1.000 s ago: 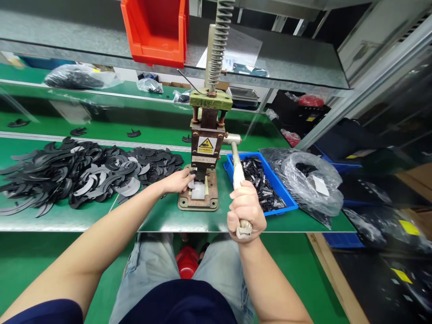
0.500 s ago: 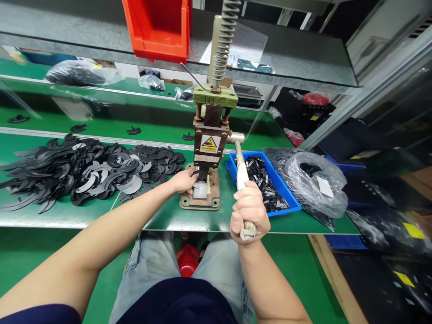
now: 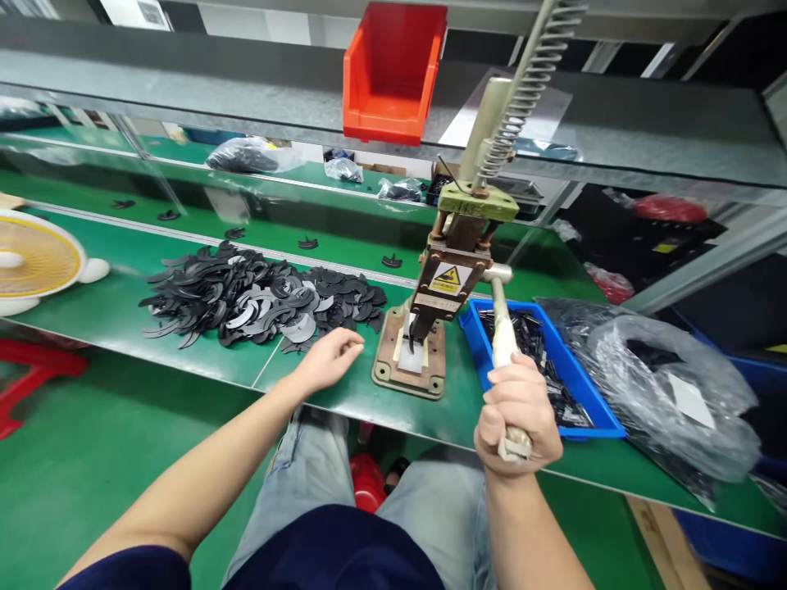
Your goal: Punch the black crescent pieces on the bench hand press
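Press lever [image 3: 501,344] slants down toward you from the hand press [image 3: 452,270] on the green bench [image 3: 184,344]. Your right hand [image 3: 520,414] is fisted tight around its lower end. Your left hand [image 3: 329,360] hovers loosely spread and empty between the press and the black crescent pile [image 3: 246,295].
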Tool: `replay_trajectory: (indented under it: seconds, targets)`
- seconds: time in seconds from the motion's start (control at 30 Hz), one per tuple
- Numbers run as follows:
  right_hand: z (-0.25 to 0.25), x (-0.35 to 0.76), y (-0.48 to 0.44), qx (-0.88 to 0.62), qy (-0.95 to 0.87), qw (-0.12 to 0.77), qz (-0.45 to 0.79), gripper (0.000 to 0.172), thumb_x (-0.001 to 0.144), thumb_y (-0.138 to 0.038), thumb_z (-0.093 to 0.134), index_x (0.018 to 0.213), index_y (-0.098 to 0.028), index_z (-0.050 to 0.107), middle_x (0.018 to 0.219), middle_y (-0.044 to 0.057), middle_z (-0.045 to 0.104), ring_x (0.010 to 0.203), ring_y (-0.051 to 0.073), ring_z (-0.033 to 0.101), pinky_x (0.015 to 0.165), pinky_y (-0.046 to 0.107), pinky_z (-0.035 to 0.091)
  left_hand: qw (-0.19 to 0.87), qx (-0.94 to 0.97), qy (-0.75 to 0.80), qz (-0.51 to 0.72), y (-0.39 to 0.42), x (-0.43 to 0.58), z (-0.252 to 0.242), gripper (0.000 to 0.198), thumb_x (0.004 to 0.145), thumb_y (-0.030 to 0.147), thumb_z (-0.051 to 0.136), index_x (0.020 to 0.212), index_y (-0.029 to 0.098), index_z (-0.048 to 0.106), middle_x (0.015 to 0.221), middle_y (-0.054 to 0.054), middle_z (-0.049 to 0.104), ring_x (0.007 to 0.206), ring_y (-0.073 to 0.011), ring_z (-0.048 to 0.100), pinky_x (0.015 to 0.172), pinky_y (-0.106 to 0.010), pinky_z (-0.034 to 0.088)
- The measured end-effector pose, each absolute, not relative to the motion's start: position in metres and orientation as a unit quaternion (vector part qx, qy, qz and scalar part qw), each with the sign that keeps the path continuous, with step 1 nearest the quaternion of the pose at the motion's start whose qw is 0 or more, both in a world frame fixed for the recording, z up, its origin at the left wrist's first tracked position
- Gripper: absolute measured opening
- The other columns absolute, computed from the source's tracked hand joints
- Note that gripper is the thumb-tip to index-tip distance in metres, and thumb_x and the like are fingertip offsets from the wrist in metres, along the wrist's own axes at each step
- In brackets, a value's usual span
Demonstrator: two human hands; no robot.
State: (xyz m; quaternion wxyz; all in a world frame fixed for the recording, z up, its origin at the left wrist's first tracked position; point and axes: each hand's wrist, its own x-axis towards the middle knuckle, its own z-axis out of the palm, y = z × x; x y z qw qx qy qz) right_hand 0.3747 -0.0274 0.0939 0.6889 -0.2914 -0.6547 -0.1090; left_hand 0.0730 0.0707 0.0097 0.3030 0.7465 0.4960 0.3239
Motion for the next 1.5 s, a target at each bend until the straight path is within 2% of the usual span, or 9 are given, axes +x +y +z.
replay_trajectory:
  seconds: [0.17,0.3,0.47,0.63,0.83,0.93,1.07,1.27,1.5]
  targets:
    - [0.092,0.373,-0.024,-0.290,-0.643,0.699,-0.116,0.017,0.090,-0.024,0.069,0.078,-0.025,0.057,0.071,-0.003,0.064,0.076,0.021,0.069,0.098,0.062,0.059,0.031,0.715,0.674,0.183,0.084,-0.004,0.006,0.042,0.098,0.050,0.063,0.123,0.019,0.071,0.124,-0.017,0.073,0.120,-0.0367,0.066,0.102,-0.047,0.051]
    - [0.092,0.373,-0.025,-0.292,-0.640,0.702,-0.115,0.016,0.090,-0.023,0.069,0.078,-0.025,0.058,0.070,-0.003,0.064,0.076,0.021,0.069,0.098,0.062,0.059,-0.011,0.716,0.696,0.057,0.096,-0.017,0.006,0.050,0.097,0.056,0.063,0.127,0.016,0.067,0.124,-0.023,0.073,0.123,-0.0439,0.064,0.097,-0.051,0.050]
    - [0.093,0.374,-0.028,-0.295,-0.651,0.691,-0.110,0.016,0.091,-0.025,0.068,0.078,-0.024,0.059,0.071,-0.003,0.064,0.078,0.020,0.069,0.100,0.062,0.059,0.051,0.724,0.684,0.077,0.105,-0.015,0.003,0.039,0.095,0.040,0.065,0.128,0.018,0.060,0.108,-0.013,0.077,0.111,-0.0364,0.070,0.091,-0.044,0.050]
    - [0.093,0.373,-0.030,-0.303,-0.650,0.688,-0.107,0.016,0.093,-0.025,0.066,0.079,-0.024,0.059,0.071,-0.003,0.064,0.079,0.020,0.069,0.101,0.062,0.060,0.127,0.705,0.650,0.252,0.097,-0.007,0.012,0.030,0.095,0.038,0.065,0.119,0.022,0.057,0.102,-0.006,0.073,0.090,-0.0246,0.071,0.081,-0.035,0.053]
    - [0.092,0.372,-0.031,-0.309,-0.647,0.688,-0.109,0.015,0.093,-0.025,0.066,0.080,-0.025,0.058,0.072,-0.003,0.063,0.080,0.020,0.069,0.105,0.064,0.058,0.172,0.816,0.491,0.252,0.083,0.048,0.021,0.013,0.095,0.032,0.060,0.102,0.024,0.067,0.097,-0.006,0.071,0.089,-0.0230,0.068,0.080,-0.034,0.052]
    - [0.092,0.373,-0.033,-0.311,-0.651,0.684,-0.106,0.016,0.094,-0.026,0.066,0.080,-0.024,0.058,0.072,-0.003,0.063,0.080,0.020,0.069,0.104,0.064,0.058,0.241,0.811,0.470,0.250,0.084,0.081,0.013,0.018,0.096,0.039,0.061,0.098,0.023,0.070,0.090,-0.004,0.070,0.079,-0.0207,0.066,0.074,-0.032,0.050]
    - [0.092,0.374,-0.034,-0.313,-0.658,0.678,-0.099,0.016,0.094,-0.025,0.065,0.080,-0.023,0.058,0.073,-0.003,0.064,0.082,0.020,0.068,0.104,0.064,0.057,0.303,0.754,0.510,0.283,0.094,0.104,0.004,0.028,0.099,0.050,0.058,0.089,0.024,0.061,0.077,0.000,0.066,0.069,-0.0188,0.063,0.066,-0.030,0.045]
    - [0.091,0.374,-0.032,-0.311,-0.652,0.683,-0.106,0.015,0.093,-0.026,0.066,0.080,-0.025,0.058,0.071,-0.003,0.063,0.080,0.020,0.068,0.101,0.064,0.058,0.440,0.704,0.494,0.257,0.114,0.121,0.018,0.032,0.100,0.057,0.057,0.096,0.026,0.053,0.064,0.003,0.067,0.059,-0.0192,0.068,0.057,-0.027,0.047]
    - [0.090,0.375,-0.033,-0.333,-0.654,0.669,-0.116,0.017,0.094,-0.030,0.064,0.080,-0.027,0.056,0.069,-0.003,0.062,0.078,0.021,0.069,0.100,0.064,0.059,0.480,0.720,0.447,0.227,0.131,0.150,0.028,0.029,0.096,0.048,0.068,0.103,0.020,0.064,0.069,0.000,0.069,0.058,-0.0176,0.068,0.054,-0.026,0.051]
